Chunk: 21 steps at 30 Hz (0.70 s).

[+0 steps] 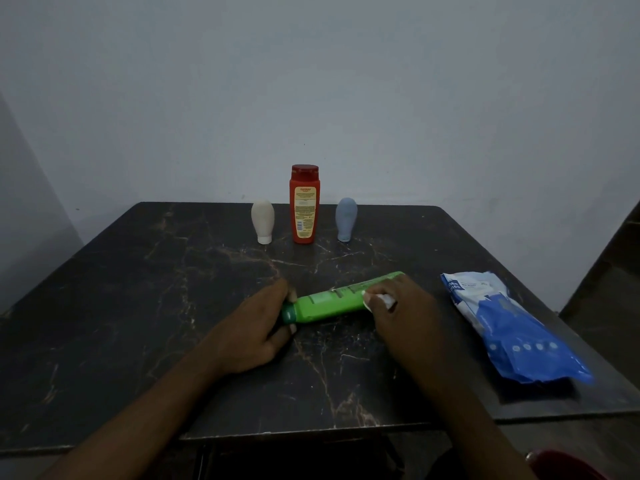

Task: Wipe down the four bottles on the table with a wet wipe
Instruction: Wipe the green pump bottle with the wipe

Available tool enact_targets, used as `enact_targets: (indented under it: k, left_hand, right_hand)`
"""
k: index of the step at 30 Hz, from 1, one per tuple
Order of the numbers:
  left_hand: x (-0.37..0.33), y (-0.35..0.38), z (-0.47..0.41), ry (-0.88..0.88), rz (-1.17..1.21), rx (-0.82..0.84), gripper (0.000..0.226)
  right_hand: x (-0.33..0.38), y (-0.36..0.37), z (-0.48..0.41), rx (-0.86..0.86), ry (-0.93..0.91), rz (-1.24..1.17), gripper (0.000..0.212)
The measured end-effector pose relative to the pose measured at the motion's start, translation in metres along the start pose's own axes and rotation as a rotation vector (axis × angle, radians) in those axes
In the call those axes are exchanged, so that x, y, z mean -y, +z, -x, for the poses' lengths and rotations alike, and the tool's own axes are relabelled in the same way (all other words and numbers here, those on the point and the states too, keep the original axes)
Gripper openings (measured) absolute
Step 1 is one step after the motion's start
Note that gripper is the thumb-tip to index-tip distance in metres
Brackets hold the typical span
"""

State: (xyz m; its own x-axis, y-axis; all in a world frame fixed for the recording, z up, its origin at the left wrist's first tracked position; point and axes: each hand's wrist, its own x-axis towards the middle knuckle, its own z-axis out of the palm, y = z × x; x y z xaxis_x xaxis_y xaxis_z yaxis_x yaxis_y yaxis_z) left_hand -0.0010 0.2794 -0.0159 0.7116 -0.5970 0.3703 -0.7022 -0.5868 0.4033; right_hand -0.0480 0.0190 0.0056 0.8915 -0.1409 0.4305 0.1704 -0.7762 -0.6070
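A green bottle [332, 302] lies on its side in the middle of the dark marble table [138, 289], cap end to the left. My left hand [258, 327] grips its dark green cap end. My right hand [401, 311] holds a bunched white wet wipe [382, 299] against the bottle's body, covering its right part. At the back of the table stand three upright bottles: a beige one [263, 220], a tall red one [304, 204] with a yellow label, and a grey-blue one [346, 219].
A blue and white pack of wet wipes [509, 327] lies on the table's right side near the edge. A plain wall rises right behind the table. Something red [568, 465] shows at the bottom right corner.
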Motion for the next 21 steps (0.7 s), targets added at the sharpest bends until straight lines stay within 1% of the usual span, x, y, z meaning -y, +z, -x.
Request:
enact_targets:
  k: [5,10,13,18,21]
  left_hand:
    - [0.002,0.0,-0.002,-0.03,0.041,0.019,0.033]
    - [0.004,0.002,-0.002,-0.019,0.029,0.004,0.028]
    - [0.006,0.001,-0.001,-0.019,0.008,-0.003,0.024]
    - [0.009,0.001,-0.002,-0.025,0.009,-0.027,0.025]
    - [0.01,0.002,-0.002,-0.02,0.005,-0.043,0.027]
  right_hand:
    - [0.024,0.03,0.011,0.089,-0.068,0.011,0.016]
    - [0.048,0.046,0.025,0.115,-0.223,-0.031,0.02]
    - [0.048,0.05,0.027,0.126,-0.263,-0.005,0.02]
    - [0.02,0.032,0.02,0.045,-0.172,0.031,0.019]
    - [-0.015,0.008,0.01,-0.018,-0.04,0.037,0.015]
